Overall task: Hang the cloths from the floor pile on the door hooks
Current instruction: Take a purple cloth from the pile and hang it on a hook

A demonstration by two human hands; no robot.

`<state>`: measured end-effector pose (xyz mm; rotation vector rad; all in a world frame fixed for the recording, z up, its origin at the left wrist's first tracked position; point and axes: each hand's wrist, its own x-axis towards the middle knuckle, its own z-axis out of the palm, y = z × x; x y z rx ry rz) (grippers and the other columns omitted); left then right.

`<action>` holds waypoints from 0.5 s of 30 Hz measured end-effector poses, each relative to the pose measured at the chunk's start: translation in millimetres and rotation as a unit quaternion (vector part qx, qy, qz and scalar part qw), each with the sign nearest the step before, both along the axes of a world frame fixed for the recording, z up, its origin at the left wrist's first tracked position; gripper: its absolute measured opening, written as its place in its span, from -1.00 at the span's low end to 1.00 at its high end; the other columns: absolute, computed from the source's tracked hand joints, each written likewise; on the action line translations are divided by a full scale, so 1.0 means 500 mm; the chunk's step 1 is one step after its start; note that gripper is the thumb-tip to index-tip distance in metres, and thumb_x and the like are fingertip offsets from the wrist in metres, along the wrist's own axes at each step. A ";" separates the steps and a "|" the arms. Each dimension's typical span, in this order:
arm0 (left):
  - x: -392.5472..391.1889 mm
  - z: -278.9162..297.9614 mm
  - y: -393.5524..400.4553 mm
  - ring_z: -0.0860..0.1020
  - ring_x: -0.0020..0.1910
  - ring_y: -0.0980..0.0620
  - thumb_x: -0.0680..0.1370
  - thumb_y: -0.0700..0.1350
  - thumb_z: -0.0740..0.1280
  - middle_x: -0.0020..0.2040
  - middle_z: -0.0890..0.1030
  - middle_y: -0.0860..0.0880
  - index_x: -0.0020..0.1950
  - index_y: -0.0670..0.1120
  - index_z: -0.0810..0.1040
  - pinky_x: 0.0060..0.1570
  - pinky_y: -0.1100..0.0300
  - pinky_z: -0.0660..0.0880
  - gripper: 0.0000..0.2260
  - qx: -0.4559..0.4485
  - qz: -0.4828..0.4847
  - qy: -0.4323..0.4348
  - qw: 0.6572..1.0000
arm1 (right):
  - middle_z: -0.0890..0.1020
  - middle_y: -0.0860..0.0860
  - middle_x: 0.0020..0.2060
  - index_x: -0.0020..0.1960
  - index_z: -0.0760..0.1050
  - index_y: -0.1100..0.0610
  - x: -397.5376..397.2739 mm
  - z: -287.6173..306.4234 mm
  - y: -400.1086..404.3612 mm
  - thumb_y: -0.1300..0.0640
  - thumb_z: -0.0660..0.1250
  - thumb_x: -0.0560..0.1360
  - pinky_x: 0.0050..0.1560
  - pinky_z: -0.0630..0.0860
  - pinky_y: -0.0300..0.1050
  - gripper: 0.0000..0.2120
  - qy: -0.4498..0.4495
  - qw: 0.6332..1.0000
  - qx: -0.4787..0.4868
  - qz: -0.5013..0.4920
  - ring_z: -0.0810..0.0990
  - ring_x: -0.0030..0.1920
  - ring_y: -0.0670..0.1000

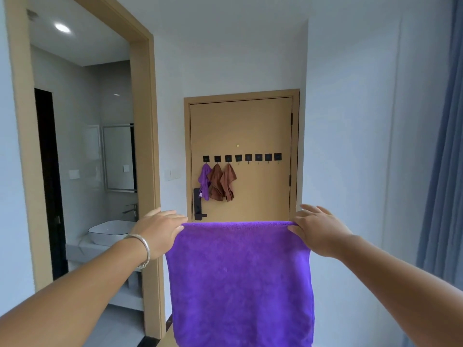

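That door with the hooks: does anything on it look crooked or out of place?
Nothing stands out. One purple cloth and two brown cloths hang bunched from the three leftmost hooks on the door; the other five hooks are bare.

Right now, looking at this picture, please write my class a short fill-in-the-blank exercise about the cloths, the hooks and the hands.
1. Both hands, left hand and right hand, hold up a cloth coloured ____.
2. The door carries a row of ____ black hooks.
3. The number of cloths already hanging is ____.
4. Beside the hanging purple cloth hang two brown cloths, on its ____ side.

Missing words: purple; eight; three; right
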<state>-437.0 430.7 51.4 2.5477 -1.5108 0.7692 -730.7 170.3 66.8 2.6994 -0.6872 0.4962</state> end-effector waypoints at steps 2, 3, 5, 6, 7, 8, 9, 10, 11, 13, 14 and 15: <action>0.053 -0.009 -0.038 0.20 0.47 0.16 0.67 0.00 -0.01 0.42 0.37 0.18 0.45 0.12 0.33 0.48 0.12 -0.04 -0.64 0.000 0.006 0.007 1.000 | 0.44 -0.10 0.33 0.27 0.47 -0.06 0.053 -0.004 -0.036 -0.16 -0.08 0.65 0.47 0.04 -0.08 -0.57 0.003 1.000 -0.005 -0.001 0.07 0.53 -0.02; 0.081 -0.012 -0.059 0.18 0.47 0.16 0.67 -0.01 -0.02 0.43 0.36 0.18 0.46 0.12 0.32 0.48 0.12 -0.05 -0.63 0.003 0.009 0.007 1.000 | 0.44 -0.09 0.33 0.27 0.48 -0.05 0.081 -0.006 -0.055 -0.16 -0.08 0.65 0.47 0.04 -0.08 -0.57 0.005 1.000 -0.008 -0.002 0.07 0.53 -0.02; 0.134 -0.013 -0.101 0.17 0.48 0.16 0.67 -0.01 -0.03 0.44 0.35 0.18 0.46 0.12 0.31 0.48 0.12 -0.05 -0.63 0.006 0.007 0.006 1.000 | 0.45 -0.08 0.32 0.25 0.49 -0.04 0.137 -0.011 -0.089 -0.16 -0.08 0.65 0.46 0.05 -0.07 -0.57 0.007 1.000 -0.010 -0.005 0.08 0.52 -0.01; 0.163 -0.015 -0.122 0.18 0.48 0.16 0.67 -0.02 -0.03 0.43 0.36 0.18 0.45 0.12 0.32 0.48 0.12 -0.04 -0.63 0.003 0.004 0.006 1.000 | 0.45 -0.08 0.32 0.24 0.49 -0.04 0.167 -0.012 -0.108 -0.16 -0.08 0.65 0.46 0.06 -0.07 -0.57 0.009 1.000 -0.013 -0.009 0.08 0.52 -0.01; 0.196 -0.015 -0.145 0.18 0.48 0.15 0.67 -0.02 -0.03 0.43 0.36 0.18 0.45 0.12 0.33 0.48 0.12 -0.02 -0.64 0.001 0.001 0.009 1.000 | 0.45 -0.08 0.30 0.24 0.49 -0.04 0.201 -0.011 -0.129 -0.16 -0.08 0.65 0.45 0.07 -0.07 -0.57 0.013 1.000 -0.015 -0.013 0.09 0.52 -0.01; 0.229 -0.015 -0.167 0.18 0.48 0.15 0.67 -0.02 -0.03 0.43 0.36 0.18 0.45 0.12 0.33 0.48 0.12 -0.01 -0.64 -0.001 -0.002 0.010 1.000 | 0.46 -0.08 0.29 0.23 0.49 -0.04 0.232 -0.008 -0.149 -0.16 -0.08 0.65 0.44 0.09 -0.08 -0.57 0.017 1.000 -0.019 -0.017 0.11 0.51 -0.01; 0.258 -0.012 -0.187 0.18 0.48 0.15 0.67 -0.01 -0.03 0.44 0.35 0.18 0.45 0.12 0.32 0.48 0.12 -0.01 -0.64 -0.003 -0.003 0.011 1.000 | 0.46 -0.09 0.28 0.23 0.48 -0.04 0.260 -0.002 -0.167 -0.16 -0.08 0.65 0.43 0.11 -0.08 -0.57 0.018 0.999 -0.022 -0.020 0.13 0.50 -0.01; 0.296 -0.008 -0.210 0.17 0.48 0.15 0.67 -0.01 -0.03 0.44 0.34 0.17 0.46 0.11 0.31 0.49 0.12 0.00 -0.63 -0.008 -0.005 0.011 1.000 | 0.46 -0.09 0.28 0.24 0.48 -0.05 0.295 0.005 -0.189 -0.16 -0.08 0.65 0.43 0.12 -0.09 -0.57 0.017 0.999 -0.024 -0.021 0.14 0.49 -0.01; 0.333 -0.003 -0.231 0.17 0.48 0.15 0.67 0.00 -0.03 0.45 0.34 0.17 0.47 0.11 0.30 0.49 0.12 0.00 -0.63 -0.015 -0.006 0.011 1.000 | 0.46 -0.09 0.29 0.27 0.47 -0.06 0.329 0.012 -0.208 -0.16 -0.08 0.65 0.44 0.11 -0.08 -0.57 0.014 0.999 -0.024 -0.023 0.14 0.50 -0.01; 0.411 0.010 -0.276 0.19 0.47 0.15 0.67 0.01 -0.03 0.45 0.34 0.17 0.47 0.11 0.31 0.48 0.13 0.03 -0.62 -0.026 -0.007 0.009 1.000 | 0.43 -0.10 0.35 0.32 0.45 -0.08 0.401 0.029 -0.248 -0.16 -0.08 0.65 0.46 0.09 -0.06 -0.57 0.007 0.999 -0.024 -0.027 0.10 0.52 -0.01; 0.442 0.015 -0.296 0.20 0.46 0.15 0.67 0.01 -0.02 0.44 0.35 0.18 0.47 0.11 0.31 0.47 0.13 0.04 -0.63 -0.027 -0.008 0.005 1.000 | 0.42 -0.10 0.37 0.34 0.44 -0.08 0.428 0.035 -0.262 -0.16 -0.09 0.65 0.47 0.08 -0.06 -0.56 0.006 0.999 -0.025 -0.030 0.08 0.52 -0.01; 0.478 0.020 -0.320 0.22 0.46 0.15 0.67 0.01 -0.02 0.43 0.36 0.18 0.46 0.11 0.32 0.46 0.13 0.05 -0.63 -0.027 -0.009 0.001 1.000 | 0.42 -0.10 0.38 0.35 0.43 -0.07 0.461 0.039 -0.281 -0.16 -0.09 0.65 0.48 0.08 -0.05 -0.56 0.005 0.999 -0.026 -0.031 0.08 0.53 -0.01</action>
